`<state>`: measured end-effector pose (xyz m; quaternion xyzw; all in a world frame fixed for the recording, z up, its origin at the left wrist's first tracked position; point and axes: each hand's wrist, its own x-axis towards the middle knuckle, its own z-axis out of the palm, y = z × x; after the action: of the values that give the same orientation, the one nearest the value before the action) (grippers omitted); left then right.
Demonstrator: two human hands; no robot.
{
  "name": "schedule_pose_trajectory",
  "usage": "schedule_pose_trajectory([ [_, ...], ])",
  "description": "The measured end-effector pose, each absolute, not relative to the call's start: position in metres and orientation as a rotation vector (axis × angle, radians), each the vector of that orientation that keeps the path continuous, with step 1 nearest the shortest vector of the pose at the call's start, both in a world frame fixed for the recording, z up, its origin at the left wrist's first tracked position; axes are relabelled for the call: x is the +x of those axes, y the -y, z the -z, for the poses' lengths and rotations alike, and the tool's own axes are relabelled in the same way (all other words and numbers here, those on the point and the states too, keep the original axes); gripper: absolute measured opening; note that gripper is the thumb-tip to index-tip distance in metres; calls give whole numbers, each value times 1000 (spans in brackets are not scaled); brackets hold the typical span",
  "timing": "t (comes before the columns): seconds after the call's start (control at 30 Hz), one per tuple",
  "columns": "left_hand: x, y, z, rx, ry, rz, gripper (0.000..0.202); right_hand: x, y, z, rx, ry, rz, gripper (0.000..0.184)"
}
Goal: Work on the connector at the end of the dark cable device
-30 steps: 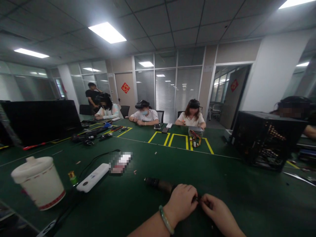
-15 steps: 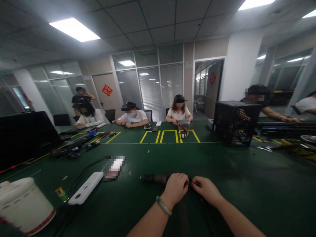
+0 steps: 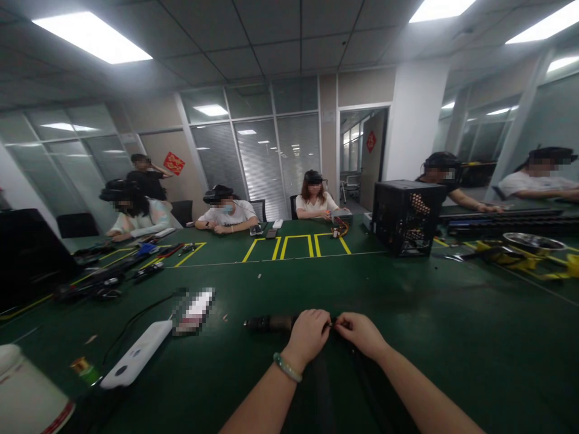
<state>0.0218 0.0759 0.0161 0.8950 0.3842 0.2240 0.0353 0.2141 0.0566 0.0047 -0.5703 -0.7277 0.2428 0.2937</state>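
A dark, cylindrical tool with a narrow tip at its left end lies across the green table in front of me. My left hand is wrapped over its right part, a bracelet on the wrist. Right beside it, my right hand has thumb and forefinger pinched together at the tool's right end. Whatever small piece sits between those fingertips is too dark and small to name. Dark strips, perhaps cables, run toward me beneath both wrists.
To the left are a white power strip, a blurred phone, a small green-and-gold item and a white canister. A black computer case stands at the far right. Several people sit across the green table.
My view has turned slightly right, so everything sits further left in the picture. Both hands keep nearly the same hold at the dark tool.
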Motion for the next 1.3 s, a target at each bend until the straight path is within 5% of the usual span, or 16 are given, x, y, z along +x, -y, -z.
schedule_pose_trajectory([
  [1.3,20,-84,-13,2636,-1173,-709,17,216,-61,-6,-1542,1974,-691,13],
])
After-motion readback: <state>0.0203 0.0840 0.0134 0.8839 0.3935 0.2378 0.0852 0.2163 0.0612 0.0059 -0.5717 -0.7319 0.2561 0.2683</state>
